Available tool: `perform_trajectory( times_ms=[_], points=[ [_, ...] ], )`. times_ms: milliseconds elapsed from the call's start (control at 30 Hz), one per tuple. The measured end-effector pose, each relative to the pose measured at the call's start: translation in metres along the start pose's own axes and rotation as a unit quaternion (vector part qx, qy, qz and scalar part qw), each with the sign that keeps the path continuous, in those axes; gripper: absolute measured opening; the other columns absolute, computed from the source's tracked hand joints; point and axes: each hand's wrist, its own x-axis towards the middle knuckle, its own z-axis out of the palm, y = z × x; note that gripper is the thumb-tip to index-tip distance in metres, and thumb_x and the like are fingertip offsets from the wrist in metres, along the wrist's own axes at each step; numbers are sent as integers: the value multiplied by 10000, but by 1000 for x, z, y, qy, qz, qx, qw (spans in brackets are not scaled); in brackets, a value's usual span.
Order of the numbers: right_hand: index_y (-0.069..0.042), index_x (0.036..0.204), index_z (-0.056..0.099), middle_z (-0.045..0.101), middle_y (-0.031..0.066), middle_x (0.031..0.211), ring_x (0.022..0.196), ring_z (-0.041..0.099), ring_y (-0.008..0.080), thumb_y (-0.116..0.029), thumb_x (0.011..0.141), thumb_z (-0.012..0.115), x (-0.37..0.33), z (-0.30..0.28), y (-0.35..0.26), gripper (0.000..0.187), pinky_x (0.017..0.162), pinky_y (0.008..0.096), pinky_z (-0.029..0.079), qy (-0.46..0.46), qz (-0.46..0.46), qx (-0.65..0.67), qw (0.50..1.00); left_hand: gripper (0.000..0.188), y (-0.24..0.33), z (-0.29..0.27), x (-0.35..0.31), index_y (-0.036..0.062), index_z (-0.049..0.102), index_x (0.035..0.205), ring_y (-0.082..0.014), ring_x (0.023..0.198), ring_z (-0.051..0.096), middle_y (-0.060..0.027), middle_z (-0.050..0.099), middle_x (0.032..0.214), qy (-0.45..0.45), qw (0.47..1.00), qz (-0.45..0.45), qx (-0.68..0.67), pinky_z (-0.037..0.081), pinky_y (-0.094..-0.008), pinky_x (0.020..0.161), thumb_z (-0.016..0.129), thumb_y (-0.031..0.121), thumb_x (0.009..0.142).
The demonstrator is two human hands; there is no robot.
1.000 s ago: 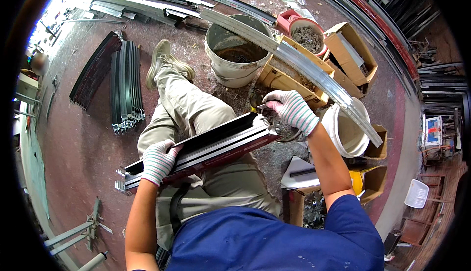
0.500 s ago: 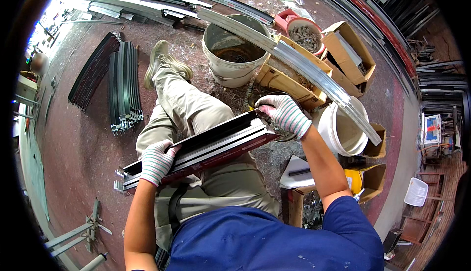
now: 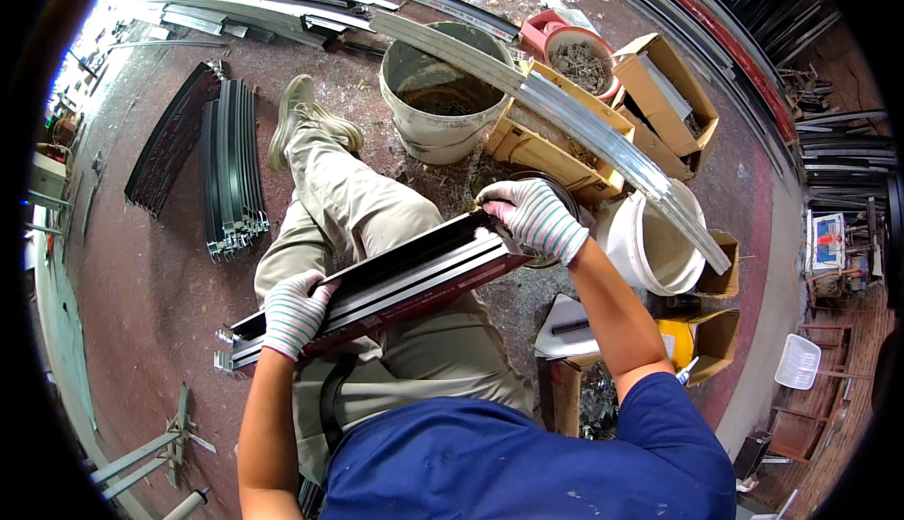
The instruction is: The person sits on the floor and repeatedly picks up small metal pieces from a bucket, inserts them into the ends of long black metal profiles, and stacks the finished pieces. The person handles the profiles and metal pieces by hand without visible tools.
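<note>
Metal channel profile point(image 3: 395, 280), long and ridged, gripped by both gloved hands point(image 3: 294, 311).

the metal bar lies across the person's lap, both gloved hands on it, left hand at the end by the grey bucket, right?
Not quite. In the head view the metal bar does lie across the lap with both gloved hands on it, but the right hand holds the end nearer the grey bucket. The left hand grips the other end.

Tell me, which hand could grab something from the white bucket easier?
Probably the right hand. It grips the far end of the long dark metal frame bar, beside the white plastic bucket. The left hand holds the bar's other end, farther off.
</note>
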Motion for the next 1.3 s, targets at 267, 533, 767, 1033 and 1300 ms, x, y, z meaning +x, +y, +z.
perform_trajectory(
  times_ms=[267,533,767,1033,1300],
  points=[
    [-47,1191,740,750,237,978,885,732,389,-186,993,661,-4,30,2,254,834,419,561,25,15,36,999,228,11,-5,1,45,747,950,-327,670,677,-187,721,785,-5,1000,6,20,520,-405,684,726,269,986],
    [-67,1440,631,783,147,1057,922,697,193,-139,1055,584,-13,44,39,395,878,346,553,-3,26,252,967,259,6,-2,6,96,757,922,-415,794,696,-186,719,818,15,999,35,25,527,-477,703,736,353,952],
    [6,1280,689,709,223,1276,1211,666,373,-178,939,737,-34,-51,105,391,1099,431,501,416,21,-135,899,259,-12,8,1,85,716,870,-410,716,637,-196,665,770,37,999,22,22,491,-475,676,739,331,949],
    [-40,1406,603,533,188,1524,1453,443,373,-411,671,949,-117,-135,222,894,1233,503,344,423,213,-386,792,226,-3,5,2,6,728,893,-304,608,599,-196,689,740,35,999,21,10,501,-405,659,730,222,958],
    [-93,1410,606,521,123,1551,1474,421,338,-359,685,952,-136,-146,249,846,1259,491,314,366,235,-439,786,234,-11,10,3,26,737,892,-306,625,616,-178,686,722,44,999,24,6,502,-415,659,739,250,958]
  ],
)
